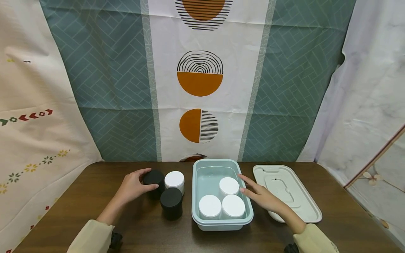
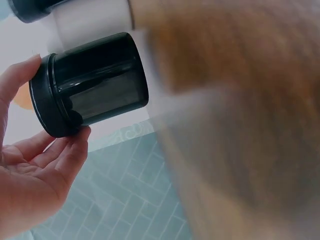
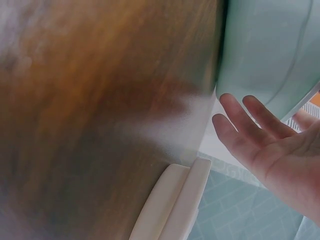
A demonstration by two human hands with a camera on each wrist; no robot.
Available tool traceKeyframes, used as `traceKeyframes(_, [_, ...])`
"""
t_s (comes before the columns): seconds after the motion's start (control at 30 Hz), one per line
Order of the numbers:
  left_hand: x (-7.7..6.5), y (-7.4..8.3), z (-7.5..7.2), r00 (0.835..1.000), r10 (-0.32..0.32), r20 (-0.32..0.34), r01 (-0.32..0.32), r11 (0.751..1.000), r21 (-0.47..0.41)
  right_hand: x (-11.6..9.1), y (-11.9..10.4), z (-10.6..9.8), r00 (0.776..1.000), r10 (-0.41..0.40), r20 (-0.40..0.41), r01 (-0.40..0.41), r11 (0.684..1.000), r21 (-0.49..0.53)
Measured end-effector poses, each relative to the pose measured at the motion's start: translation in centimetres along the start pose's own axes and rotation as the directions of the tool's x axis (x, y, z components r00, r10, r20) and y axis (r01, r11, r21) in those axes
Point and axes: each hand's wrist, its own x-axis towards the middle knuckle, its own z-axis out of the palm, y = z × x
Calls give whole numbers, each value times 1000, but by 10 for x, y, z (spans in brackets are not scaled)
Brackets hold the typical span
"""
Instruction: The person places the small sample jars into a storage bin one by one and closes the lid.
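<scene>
At the left of the group, my left hand (image 1: 134, 186) has its thumb and fingers around the lid of a black jar (image 1: 154, 179). In the left wrist view the same black jar (image 2: 95, 82) sits between the thumb and fingertips. A second black jar (image 1: 171, 203) and a white-lidded jar (image 1: 174, 180) stand just beside it. My right hand (image 1: 261, 196) is at the right side of a pale blue box (image 1: 202, 168), its fingers extended near the rim; whether they touch it I cannot tell. Inside the box stand three white-lidded jars (image 1: 210, 206), towards the front and right.
A pale rectangular lid (image 1: 303, 207) lies on the brown table (image 1: 142, 239), to the right of the box and partly behind my right forearm. A patterned cloth (image 1: 202, 151) hangs along the back edge, with more cloth at both sides.
</scene>
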Motion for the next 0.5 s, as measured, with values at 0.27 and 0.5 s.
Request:
traceKeyframes(0.27, [2,12,-19,995,25,-93,-25,1000,7,0,0,0,1000,7,-5,-7,1000,-6])
traceKeyframes(0.5, [4,28,-31,989,36,-142,-41,999,-33,0,1,1,1000,20,-12,-20,1000,7])
